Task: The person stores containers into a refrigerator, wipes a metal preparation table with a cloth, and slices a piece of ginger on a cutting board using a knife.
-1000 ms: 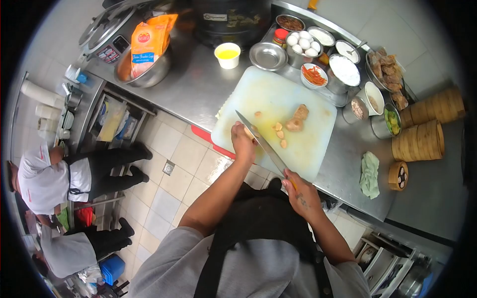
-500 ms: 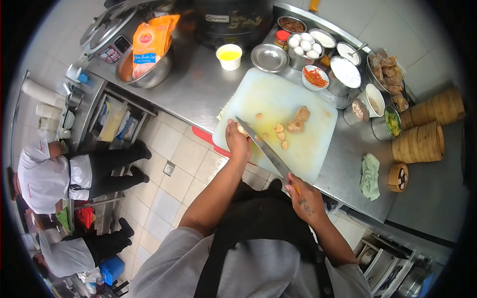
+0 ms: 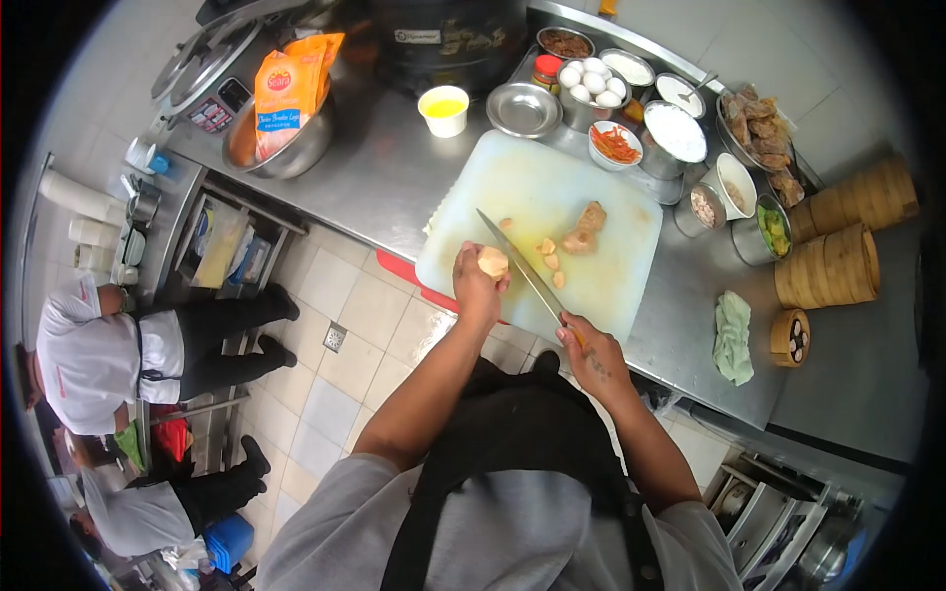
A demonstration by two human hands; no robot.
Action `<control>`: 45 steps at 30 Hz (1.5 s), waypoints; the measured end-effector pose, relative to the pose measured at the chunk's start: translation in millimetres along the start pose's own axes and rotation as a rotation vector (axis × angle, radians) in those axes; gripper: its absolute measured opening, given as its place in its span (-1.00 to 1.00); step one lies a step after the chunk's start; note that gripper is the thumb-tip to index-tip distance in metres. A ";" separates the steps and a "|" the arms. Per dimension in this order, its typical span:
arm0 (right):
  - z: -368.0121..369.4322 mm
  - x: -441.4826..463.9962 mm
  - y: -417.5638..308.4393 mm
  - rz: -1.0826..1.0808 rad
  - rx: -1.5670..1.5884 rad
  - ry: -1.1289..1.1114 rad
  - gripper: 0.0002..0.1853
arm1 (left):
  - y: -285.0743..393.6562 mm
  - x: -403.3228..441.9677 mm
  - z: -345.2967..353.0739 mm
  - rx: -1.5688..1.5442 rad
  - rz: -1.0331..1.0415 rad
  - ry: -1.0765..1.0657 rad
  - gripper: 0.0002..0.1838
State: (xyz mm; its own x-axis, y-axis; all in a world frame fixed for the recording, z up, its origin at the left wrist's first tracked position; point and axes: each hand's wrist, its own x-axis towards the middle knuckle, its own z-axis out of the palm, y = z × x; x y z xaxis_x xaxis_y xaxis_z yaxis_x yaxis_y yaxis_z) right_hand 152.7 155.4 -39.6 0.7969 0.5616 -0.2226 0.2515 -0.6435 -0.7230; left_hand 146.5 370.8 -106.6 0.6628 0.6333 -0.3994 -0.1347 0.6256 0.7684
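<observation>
My left hand (image 3: 476, 286) is closed round a pale, peeled-looking piece of ginger (image 3: 492, 261) over the left part of the white cutting board (image 3: 616, 227). In my right hand (image 3: 594, 357) is the handle of a long knife (image 3: 532, 278), whose blade points up and left across the board, just right of the piece and apart from it. Several small tan cut pieces (image 3: 549, 260) lie on the board beyond the blade, and one slice (image 3: 506, 225) rests near the knife tip. A larger brown knobbly root (image 3: 585, 229) lies farther right.
Behind the board stand a cup of yellow liquid (image 3: 444, 110), a metal plate (image 3: 524, 109) and a bowl of eggs (image 3: 593, 83). A green cloth (image 3: 732, 337) and bamboo steamers (image 3: 828, 269) are right. Two people (image 3: 108, 350) stand at the left.
The knife blade has moved away from the piece in my left hand, which now shows a broad pale face. The whole view has shifted slightly.
</observation>
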 end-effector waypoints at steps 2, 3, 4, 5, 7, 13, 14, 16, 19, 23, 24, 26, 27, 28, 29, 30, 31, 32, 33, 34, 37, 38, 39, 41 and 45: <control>-3.6 -4.2 -7.0 -0.009 0.023 0.022 -0.63 | 11.4 0.9 1.1 -0.101 -0.021 0.023 -0.54; -5.2 -7.8 -9.9 -0.015 0.043 0.040 -0.63 | 13.7 4.8 -3.0 -0.103 -0.015 0.027 -0.54; -6.1 -11.8 -9.2 -0.022 0.041 0.038 -0.63 | 15.0 10.5 -7.4 -0.076 -0.009 0.014 -0.53; -7.5 -17.1 -6.8 -0.045 0.034 0.042 -0.64 | 18.8 13.7 -7.4 -0.048 -0.003 0.001 -0.51; -7.5 -28.9 -4.2 -0.069 0.029 0.042 -0.64 | 20.8 17.0 -4.4 -0.047 -0.027 0.123 -0.49; -10.3 -49.5 -10.0 -0.172 -0.141 0.082 -0.64 | -0.6 35.4 -9.8 -0.130 0.042 0.237 -0.35; -10.1 -49.9 -9.3 -0.163 -0.128 0.071 -0.63 | -0.7 35.1 -4.5 -0.225 0.065 0.250 -0.31; -9.9 -50.5 -8.5 -0.152 -0.113 0.062 -0.62 | 1.5 31.0 -1.2 -0.222 0.045 0.226 -0.30; -11.0 -51.7 -8.4 -0.146 -0.141 0.066 -0.61 | 6.8 23.9 5.2 -0.213 0.027 0.207 -0.30; -11.3 -53.3 -10.7 -0.116 -0.171 0.045 -0.60 | 7.8 18.0 11.0 -0.203 0.050 0.179 -0.35; -9.8 -53.1 -9.8 -0.111 -0.164 0.049 -0.60 | 1.2 21.1 9.2 -0.202 0.049 0.180 -0.35; -3.2 -46.3 -7.6 -0.094 -0.171 0.048 -0.60 | -14.4 28.0 3.6 -0.169 0.094 0.203 -0.41; 0.1 -40.4 -5.5 -0.078 -0.179 0.050 -0.61 | -13.1 21.3 4.0 -0.167 0.090 0.202 -0.41; 3.5 -30.1 -1.2 -0.073 -0.180 0.051 -0.61 | -13.2 11.2 3.2 -0.080 0.013 0.169 -0.44; 6.6 -17.0 2.4 -0.083 -0.080 0.072 -0.61 | -10.6 2.7 5.6 0.007 -0.063 0.134 -0.46; 7.9 -10.6 3.9 -0.094 0.022 0.095 -0.62 | -8.3 -2.9 14.2 -0.033 -0.052 0.177 -0.48; 6.7 -11.3 3.9 -0.093 0.023 0.097 -0.62 | -5.9 -1.1 13.8 -0.031 -0.052 0.174 -0.48; 2.1 -12.8 -1.0 -0.076 0.040 0.093 -0.64 | -2.0 3.3 10.8 -0.055 -0.055 0.176 -0.49; -2.4 -14.3 -6.1 -0.059 0.055 0.085 -0.65 | 2.4 7.5 7.1 -0.080 -0.057 0.180 -0.50; -6.2 -18.8 -9.1 -0.062 0.053 0.082 -0.65 | 5.7 13.0 2.5 -0.084 -0.055 0.182 -0.50; -13.7 -37.3 -17.2 -0.178 -0.003 0.099 -0.65 | 11.5 29.5 -5.0 -0.152 -0.002 0.127 -0.53; -14.3 -42.6 -20.3 -0.159 -0.044 0.081 -0.65 | 13.9 29.5 -2.4 -0.148 0.030 0.132 -0.55; -14.1 -46.0 -22.5 -0.138 -0.085 0.064 -0.65 | 15.1 28.3 0.1 -0.143 0.060 0.137 -0.56; -12.0 -48.5 -27.1 -0.104 -0.097 0.062 -0.64 | 19.1 23.5 9.9 -0.168 0.058 0.180 -0.57; 1.7 -42.8 -31.2 -0.127 -0.065 0.123 -0.65 | 20.8 21.9 -0.7 -0.061 0.013 0.078 -0.56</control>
State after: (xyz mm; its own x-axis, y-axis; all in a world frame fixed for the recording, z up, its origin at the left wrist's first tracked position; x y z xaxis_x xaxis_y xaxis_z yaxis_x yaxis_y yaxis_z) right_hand 109.8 152.3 -8.6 0.8168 0.5749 -0.0478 0.3859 -0.6061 -0.6955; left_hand 157.7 398.0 -99.8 0.6021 0.6733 -0.4292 -0.1888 0.6423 0.7428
